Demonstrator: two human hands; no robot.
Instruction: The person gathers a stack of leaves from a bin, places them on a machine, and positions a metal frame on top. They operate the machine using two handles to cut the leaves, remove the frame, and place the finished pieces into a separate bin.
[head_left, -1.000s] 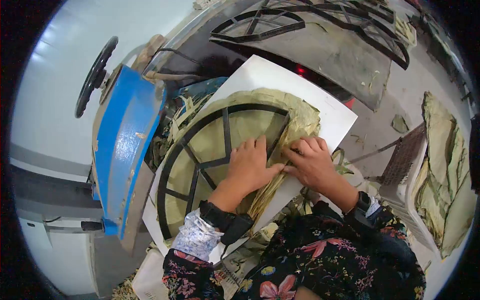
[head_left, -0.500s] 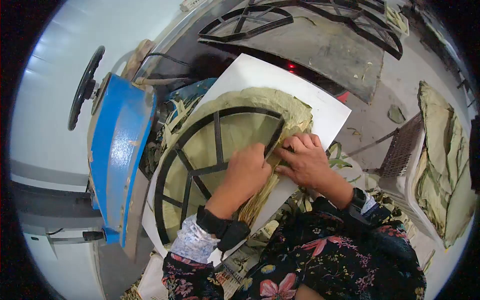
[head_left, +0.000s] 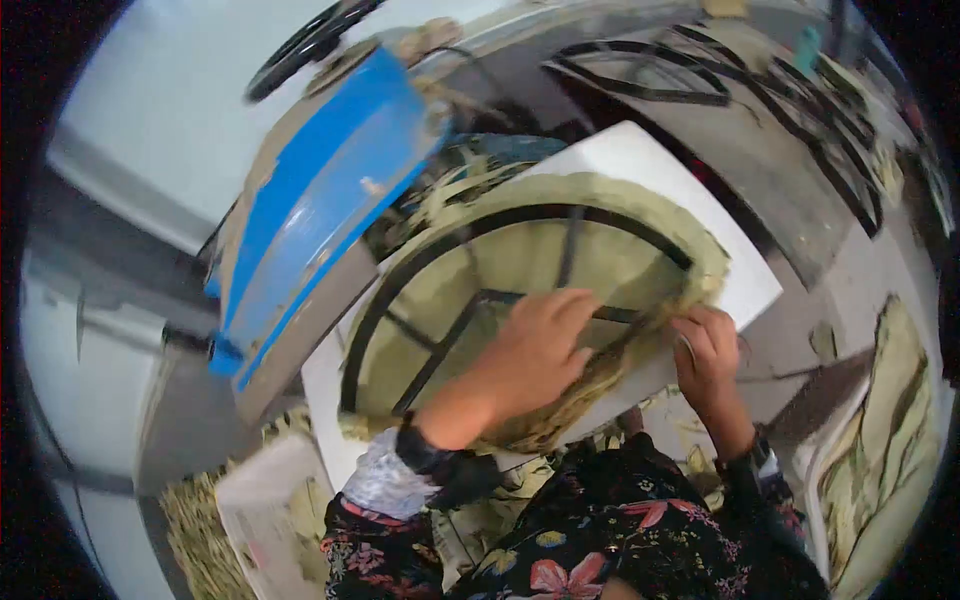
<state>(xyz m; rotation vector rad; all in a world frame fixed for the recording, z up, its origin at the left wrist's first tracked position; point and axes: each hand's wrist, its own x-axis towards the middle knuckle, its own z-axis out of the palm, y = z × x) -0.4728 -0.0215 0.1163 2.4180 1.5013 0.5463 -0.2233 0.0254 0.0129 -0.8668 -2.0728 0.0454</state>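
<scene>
Largest first: we have the white board (head_left: 640, 150) set at an angle mid-view, with the grey bench (head_left: 790, 215) beyond it at upper right, other black frames (head_left: 690, 97) lying on that, blurred. On the board sits the leaf stack (head_left: 520, 250), broad pale-green leaves, its edges reaching out past the spoked black frame (head_left: 576, 212) that lies on top, round side away from us. Blue machine body (head_left: 320, 200) stands left of the board, slanted, dark handwheel (head_left: 310, 45) near its top end. We see floral clothing (head_left: 620, 530) at bottom centre, a crate (head_left: 812, 475) at lower right holding long leaves (head_left: 885, 430), and a whitish bin (head_left: 250, 515) at lower left. Now hands: left hand (head_left: 540, 350) is over the lower part of the frame, fingers straightened, thumb apart, palm down; we can't tell how firmly it touches. Right hand (head_left: 708, 340) is at the stack's right edge, fingers curled in; too blurred for us to tell whether they pinch a leaf. Smallest: a dark wristband (head_left: 755, 450) on the right wrist
</scene>
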